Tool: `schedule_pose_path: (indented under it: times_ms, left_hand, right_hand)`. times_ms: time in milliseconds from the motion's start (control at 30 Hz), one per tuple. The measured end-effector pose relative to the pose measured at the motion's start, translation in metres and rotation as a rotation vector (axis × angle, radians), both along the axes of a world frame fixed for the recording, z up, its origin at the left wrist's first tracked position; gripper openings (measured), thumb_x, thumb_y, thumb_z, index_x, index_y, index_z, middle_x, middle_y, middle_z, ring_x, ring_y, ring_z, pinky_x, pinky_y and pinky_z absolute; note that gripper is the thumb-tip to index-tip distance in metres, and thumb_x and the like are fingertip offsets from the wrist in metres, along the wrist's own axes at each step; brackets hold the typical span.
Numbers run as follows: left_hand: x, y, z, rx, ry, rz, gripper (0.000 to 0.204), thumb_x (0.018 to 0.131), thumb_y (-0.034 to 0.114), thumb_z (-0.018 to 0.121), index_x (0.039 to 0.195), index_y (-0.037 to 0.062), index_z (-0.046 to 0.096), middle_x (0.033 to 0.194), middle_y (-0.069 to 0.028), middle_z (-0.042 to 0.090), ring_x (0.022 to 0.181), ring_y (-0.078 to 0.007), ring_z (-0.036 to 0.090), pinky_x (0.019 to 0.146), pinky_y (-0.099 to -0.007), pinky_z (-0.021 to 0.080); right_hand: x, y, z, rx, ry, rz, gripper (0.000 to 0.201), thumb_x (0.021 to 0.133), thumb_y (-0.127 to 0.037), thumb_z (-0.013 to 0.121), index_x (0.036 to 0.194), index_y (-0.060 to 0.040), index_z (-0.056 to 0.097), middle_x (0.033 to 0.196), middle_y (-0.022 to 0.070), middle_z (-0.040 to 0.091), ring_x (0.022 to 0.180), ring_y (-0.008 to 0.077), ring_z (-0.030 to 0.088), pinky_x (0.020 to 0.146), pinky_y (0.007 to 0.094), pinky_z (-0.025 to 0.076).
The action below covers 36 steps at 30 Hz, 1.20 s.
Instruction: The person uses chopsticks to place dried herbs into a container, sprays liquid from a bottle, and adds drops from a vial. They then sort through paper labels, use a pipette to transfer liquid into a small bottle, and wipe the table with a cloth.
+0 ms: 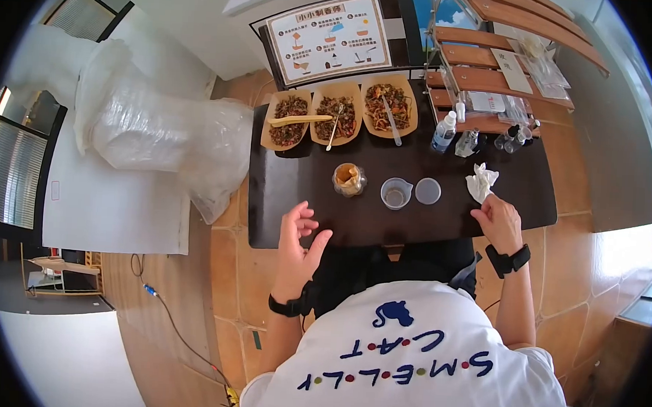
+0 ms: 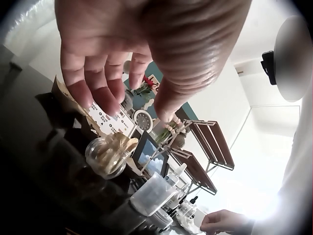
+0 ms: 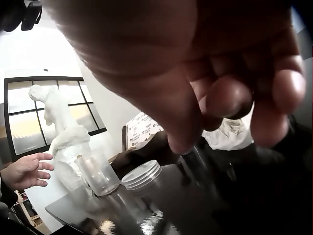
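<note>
My left hand (image 1: 298, 242) hovers at the table's front left edge, fingers loosely bent and thumb apart, with nothing in it. Nearest to it is a small clear jar (image 1: 349, 180) with folded tan material (image 2: 115, 151) inside. A clear measuring cup (image 1: 396, 194) with a pouring lip stands right of the jar, beside a round clear lid (image 1: 428, 191). On the right, my right hand (image 1: 500, 221) is close to a crumpled white tissue (image 1: 482, 184), fingers loosely curled. In the right wrist view, the tissue (image 3: 230, 136) shows behind the fingertips.
Three paper trays (image 1: 334, 141) of dried plant bits stand at the back, with a wooden tong-like tool (image 1: 299, 119) and slim spoons on them. A bottle (image 1: 443, 132) and small dropper bottles (image 1: 521, 138) stand at right, near a slatted wooden rack (image 1: 487, 79). Plastic-wrapped bulk (image 1: 152, 135) borders the left.
</note>
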<state>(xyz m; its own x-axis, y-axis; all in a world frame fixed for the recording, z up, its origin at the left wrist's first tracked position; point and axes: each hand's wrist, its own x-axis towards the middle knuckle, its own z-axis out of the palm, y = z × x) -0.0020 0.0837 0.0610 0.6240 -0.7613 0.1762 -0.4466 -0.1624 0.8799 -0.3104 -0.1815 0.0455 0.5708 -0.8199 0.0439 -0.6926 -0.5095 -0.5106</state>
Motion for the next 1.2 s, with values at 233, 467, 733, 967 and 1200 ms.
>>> schedule_pose_path:
  times_ms: [233, 467, 733, 967, 1200]
  left_hand:
    - [0.031, -0.051, -0.017, 0.02, -0.168, -0.06, 0.075, 0.081, 0.02, 0.086, 0.143, 0.0067, 0.046, 0.133, -0.0098, 0.051, 0.111, -0.021, 0.056, 0.093, -0.0352, 0.046]
    - [0.038, -0.088, -0.023, -0.029, -0.252, -0.134, 0.072, 0.078, 0.023, 0.088, 0.139, 0.0075, 0.052, 0.13, -0.0123, 0.052, 0.111, -0.0258, 0.056, 0.095, -0.0372, 0.047]
    - [0.046, -0.095, -0.024, -0.026, -0.325, -0.219, 0.062, 0.08, 0.017, 0.086, 0.135, 0.0075, 0.057, 0.129, -0.0141, 0.053, 0.117, -0.03, 0.055, 0.1, -0.0382, 0.047]
    - [0.054, -0.096, -0.026, 0.008, -0.273, -0.258, 0.053, 0.084, 0.015, 0.082, 0.132, 0.0065, 0.06, 0.128, -0.0144, 0.057, 0.116, -0.0312, 0.057, 0.099, -0.0373, 0.048]
    - [0.047, -0.095, -0.013, 0.089, -0.236, -0.255, 0.044, 0.086, 0.015, 0.08, 0.126, 0.0058, 0.065, 0.121, -0.0133, 0.061, 0.111, -0.0319, 0.061, 0.095, -0.0378, 0.05]
  right_hand:
    - [-0.004, -0.002, -0.018, 0.121, 0.35, 0.011, 0.045, 0.071, -0.046, 0.086, 0.07, -0.0075, 0.062, 0.07, 0.0117, 0.068, 0.072, 0.0339, 0.068, 0.066, 0.0434, 0.052]
    - [0.001, -0.003, -0.012, 0.244, 0.341, -0.069, 0.047, 0.068, -0.047, 0.088, 0.067, -0.0077, 0.063, 0.068, 0.0113, 0.067, 0.071, 0.0325, 0.068, 0.065, 0.0429, 0.052]
    - [0.008, -0.019, -0.009, 0.34, 0.419, -0.057, 0.044, 0.068, -0.044, 0.088, 0.063, -0.0064, 0.067, 0.06, 0.0094, 0.067, 0.062, 0.0281, 0.068, 0.063, 0.0382, 0.054]
    - [0.018, -0.023, 0.003, 0.491, 0.465, -0.109, 0.044, 0.07, -0.042, 0.088, 0.06, -0.0055, 0.067, 0.053, 0.0054, 0.066, 0.051, 0.0184, 0.067, 0.06, 0.0321, 0.054]
    - [0.016, -0.032, 0.002, 0.527, 0.448, -0.075, 0.039, 0.072, -0.037, 0.087, 0.06, -0.005, 0.069, 0.051, 0.0048, 0.065, 0.049, 0.0176, 0.066, 0.056, 0.0309, 0.054]
